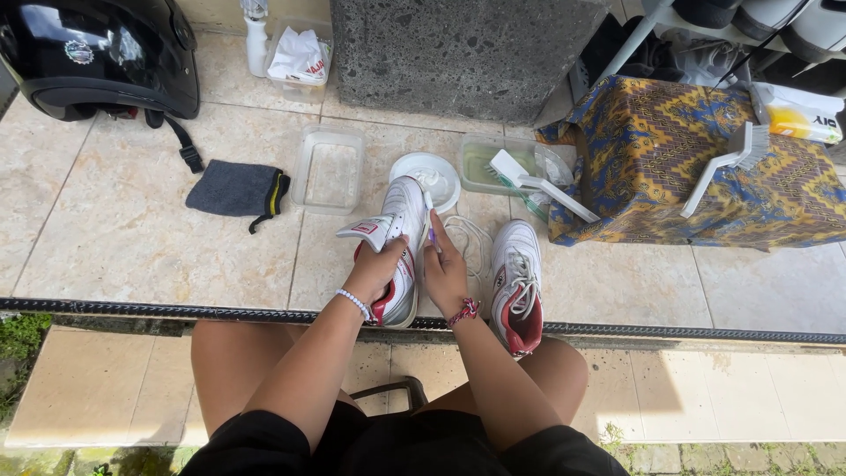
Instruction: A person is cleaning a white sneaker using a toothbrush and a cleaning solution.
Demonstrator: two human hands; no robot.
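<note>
My left hand (374,269) grips a white and red sports shoe (404,211) by its inner opening and holds it upright on the tiled floor, its tongue flap pulled out to the left. My right hand (445,269) rests against the shoe's right side, closed on a small purple-handled brush (431,231) that touches the shoe. The matching second shoe (517,282) lies just to the right, with a loose white lace (469,240) between the two shoes.
Beyond the shoes are a round white dish (441,167), a clear tub (330,172) and a tub of greenish water holding a white brush (529,176). A patterned cloth-covered box (670,159) carries another brush (723,167). Grey cloth (236,189) and black helmet (97,53) lie left.
</note>
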